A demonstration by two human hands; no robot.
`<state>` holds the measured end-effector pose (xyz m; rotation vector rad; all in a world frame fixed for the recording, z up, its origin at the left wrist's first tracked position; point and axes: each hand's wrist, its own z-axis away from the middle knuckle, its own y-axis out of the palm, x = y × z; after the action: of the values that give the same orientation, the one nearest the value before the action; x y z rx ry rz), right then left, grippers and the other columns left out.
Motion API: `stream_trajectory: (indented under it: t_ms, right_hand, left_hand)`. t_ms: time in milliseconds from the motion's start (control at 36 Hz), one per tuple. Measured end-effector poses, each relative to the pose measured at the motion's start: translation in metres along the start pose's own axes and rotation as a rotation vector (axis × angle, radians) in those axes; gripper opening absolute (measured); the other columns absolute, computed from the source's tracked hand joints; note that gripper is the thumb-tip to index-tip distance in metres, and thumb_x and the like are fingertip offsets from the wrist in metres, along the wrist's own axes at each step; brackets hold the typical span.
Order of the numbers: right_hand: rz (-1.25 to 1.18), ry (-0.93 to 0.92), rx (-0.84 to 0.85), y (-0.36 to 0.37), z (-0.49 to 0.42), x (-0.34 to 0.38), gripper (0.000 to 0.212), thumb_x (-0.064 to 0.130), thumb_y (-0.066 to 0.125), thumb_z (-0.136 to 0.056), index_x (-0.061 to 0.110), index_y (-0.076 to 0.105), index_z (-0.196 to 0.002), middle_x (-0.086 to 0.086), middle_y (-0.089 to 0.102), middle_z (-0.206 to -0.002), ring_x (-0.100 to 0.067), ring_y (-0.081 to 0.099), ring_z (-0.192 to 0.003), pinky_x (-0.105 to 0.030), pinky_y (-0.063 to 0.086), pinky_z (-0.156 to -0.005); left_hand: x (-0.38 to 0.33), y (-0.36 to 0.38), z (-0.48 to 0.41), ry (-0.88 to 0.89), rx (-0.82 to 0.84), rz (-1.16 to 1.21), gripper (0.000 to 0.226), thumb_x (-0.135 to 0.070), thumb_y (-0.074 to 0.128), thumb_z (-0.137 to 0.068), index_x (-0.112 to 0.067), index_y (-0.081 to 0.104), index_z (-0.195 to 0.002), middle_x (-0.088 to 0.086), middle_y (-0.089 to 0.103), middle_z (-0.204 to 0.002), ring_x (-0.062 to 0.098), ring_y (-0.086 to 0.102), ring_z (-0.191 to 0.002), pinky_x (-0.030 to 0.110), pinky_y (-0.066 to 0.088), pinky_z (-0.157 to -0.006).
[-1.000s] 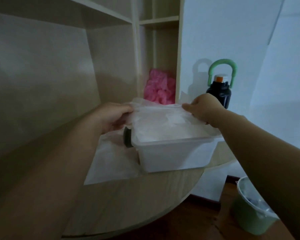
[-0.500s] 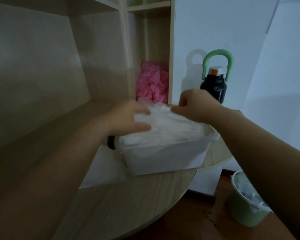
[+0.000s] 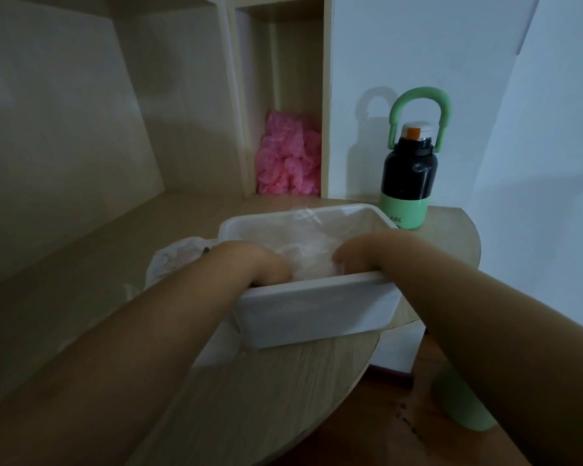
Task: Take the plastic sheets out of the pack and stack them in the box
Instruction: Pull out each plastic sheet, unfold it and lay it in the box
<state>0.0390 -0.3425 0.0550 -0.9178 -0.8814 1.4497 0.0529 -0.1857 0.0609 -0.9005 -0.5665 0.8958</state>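
A white plastic box (image 3: 317, 311) stands on the wooden table near its rounded edge. Thin clear plastic sheets (image 3: 308, 257) lie crumpled inside it. Both my hands reach down into the box. My left hand (image 3: 261, 265) presses on the sheets at the near left, its fingers hidden behind the box wall. My right hand (image 3: 357, 253) presses on the sheets at the near right, fingertips also hidden. The flat pack (image 3: 175, 257) of plastic lies on the table left of the box, partly under my left forearm.
A black and green bottle (image 3: 408, 176) with a green loop handle stands behind the box at the right. Pink crumpled plastic (image 3: 288, 156) fills a shelf slot at the back. A green bin (image 3: 461, 405) sits on the floor, lower right. Shelf walls rise left.
Both hands have gone from holding a sheet over the box rim to pushing down inside the box. The sheet has sunk below the rim. The view has tilted down.
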Motion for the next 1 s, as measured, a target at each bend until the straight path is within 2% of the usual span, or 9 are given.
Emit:
stream_trajectory:
  t_ms: [83,167,333,417,472,583,722,861,1000]
  right_hand:
    - [-0.043,0.002,-0.049,-0.003,0.011,-0.001,0.05,0.029,0.056,-0.091,0.011,0.047,-0.137,-0.009,0.046,-0.141,-0.026,0.044,-0.128,-0.039,0.033,-0.106]
    - [-0.093,0.004,-0.19,-0.009,0.027,0.001,0.056,0.035,0.06,-0.09,0.01,0.046,-0.138,-0.008,0.047,-0.14,-0.026,0.045,-0.126,-0.036,0.034,-0.105]
    - [-0.167,-0.047,-0.546,-0.021,0.055,0.025,0.044,0.026,0.048,-0.095,0.009,0.049,-0.135,-0.01,0.049,-0.137,-0.027,0.047,-0.123,-0.034,0.037,-0.102]
    - [-0.321,-0.105,-0.706,-0.021,0.066,0.054,0.039,0.027,0.05,-0.094,0.012,0.054,-0.13,-0.008,0.057,-0.129,-0.026,0.052,-0.117,-0.033,0.041,-0.097]
    - [-0.419,-0.16,-0.807,-0.017,0.074,0.079,0.036,0.027,0.051,-0.093,0.015,0.058,-0.125,-0.007,0.062,-0.121,-0.025,0.056,-0.11,-0.031,0.043,-0.091]
    - [-0.572,-0.311,-0.925,0.0,0.087,0.132,0.031,0.024,0.052,-0.093,0.015,0.061,-0.121,-0.004,0.067,-0.111,-0.02,0.061,-0.101,-0.029,0.047,-0.087]
    - [-0.633,-0.441,-0.886,0.034,0.083,0.184,0.03,0.019,0.051,-0.093,0.012,0.062,-0.12,-0.009,0.068,-0.108,-0.024,0.061,-0.1,-0.03,0.045,-0.087]
    - [-0.639,-0.354,-0.661,0.076,0.049,0.206,0.038,0.018,0.046,-0.097,0.017,0.05,-0.134,-0.005,0.06,-0.126,-0.019,0.056,-0.113,-0.025,0.042,-0.095]
    - [-0.565,-0.268,-0.504,0.112,0.02,0.203,0.048,0.024,0.043,-0.098,0.016,0.035,-0.145,-0.008,0.043,-0.144,-0.022,0.041,-0.13,-0.027,0.03,-0.106]
  left_hand:
    - [0.002,-0.002,0.009,0.034,-0.107,0.051,0.039,-0.017,0.039,-0.1,-0.014,0.049,-0.138,0.004,0.047,-0.143,0.022,0.045,-0.128,0.03,0.032,-0.104]
    - [0.013,-0.005,0.023,0.083,-0.353,0.128,0.036,-0.016,0.044,-0.097,-0.02,0.059,-0.13,-0.003,0.055,-0.137,0.016,0.05,-0.122,0.03,0.036,-0.105]
    - [0.042,0.0,0.073,0.124,-0.71,0.344,0.024,-0.013,0.051,-0.095,-0.019,0.071,-0.108,-0.009,0.061,-0.103,0.002,0.049,-0.085,0.008,0.034,-0.065]
    - [0.059,0.016,0.091,0.114,-0.851,0.481,0.021,-0.013,0.055,-0.094,-0.018,0.072,-0.105,-0.012,0.062,-0.096,0.0,0.053,-0.082,-0.002,0.032,-0.061]
    - [0.071,0.031,0.103,0.084,-0.961,0.567,0.018,-0.015,0.057,-0.093,-0.019,0.072,-0.103,-0.013,0.062,-0.091,0.001,0.056,-0.082,0.0,0.036,-0.065]
    - [0.096,0.071,0.115,-0.011,-1.107,0.738,0.016,-0.017,0.059,-0.092,-0.019,0.072,-0.102,-0.008,0.065,-0.091,0.011,0.06,-0.088,0.024,0.045,-0.079]
    - [0.125,0.135,0.11,-0.14,-0.947,0.814,0.024,-0.02,0.058,-0.093,-0.02,0.067,-0.116,-0.005,0.066,-0.111,0.013,0.06,-0.106,0.025,0.043,-0.09]
    - [0.125,0.176,0.1,-0.237,-0.838,0.724,0.038,-0.027,0.052,-0.097,-0.018,0.054,-0.134,0.001,0.051,-0.141,0.017,0.048,-0.126,0.028,0.035,-0.103]
    - [0.122,0.207,0.08,-0.284,-0.871,0.63,0.044,-0.031,0.049,-0.098,-0.01,0.05,-0.137,0.007,0.05,-0.141,0.021,0.047,-0.127,0.028,0.034,-0.103]
